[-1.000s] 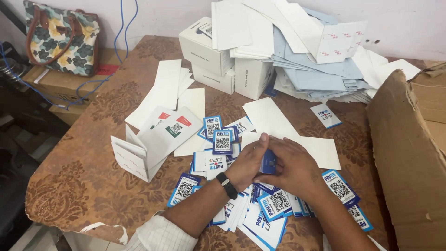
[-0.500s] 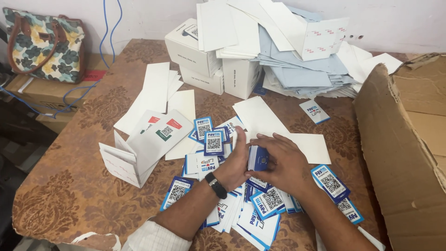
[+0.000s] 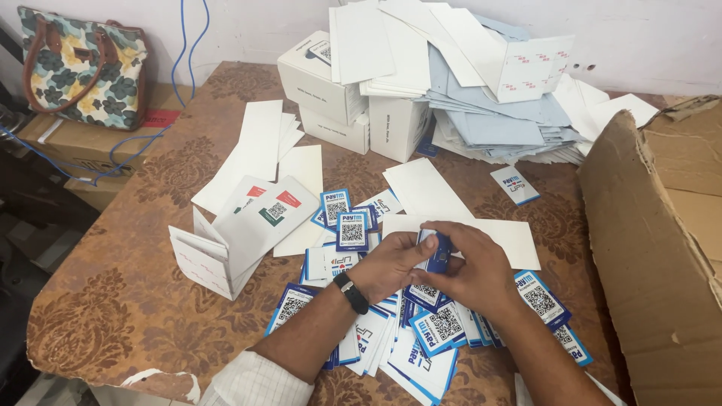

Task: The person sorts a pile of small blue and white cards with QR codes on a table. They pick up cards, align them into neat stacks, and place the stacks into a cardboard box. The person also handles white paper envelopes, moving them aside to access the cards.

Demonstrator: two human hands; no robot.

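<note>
My left hand [image 3: 392, 265] and my right hand [image 3: 474, 265] meet over the middle of the table, both gripping a small dark blue device [image 3: 439, 252]. The left thumb presses on its pale top and the right fingers wrap over it from the right. A black band sits on my left wrist [image 3: 352, 292]. Beneath the hands lies a spread of several blue-and-white code cards [image 3: 436, 329]. More of these cards [image 3: 351, 229] lie just beyond my left hand.
A folded white carton [image 3: 226, 244] lies left of the cards on the brown patterned table [image 3: 135, 301]. White boxes [image 3: 323, 79] and a heap of white and pale blue envelopes [image 3: 496, 113] fill the back. A large cardboard box [image 3: 662, 248] stands right. A floral handbag [image 3: 83, 64] sits far left.
The hands have turned the small blue device between them, the right fingers closing over it more. The view shifted slightly; the cards and boxes stayed put.
</note>
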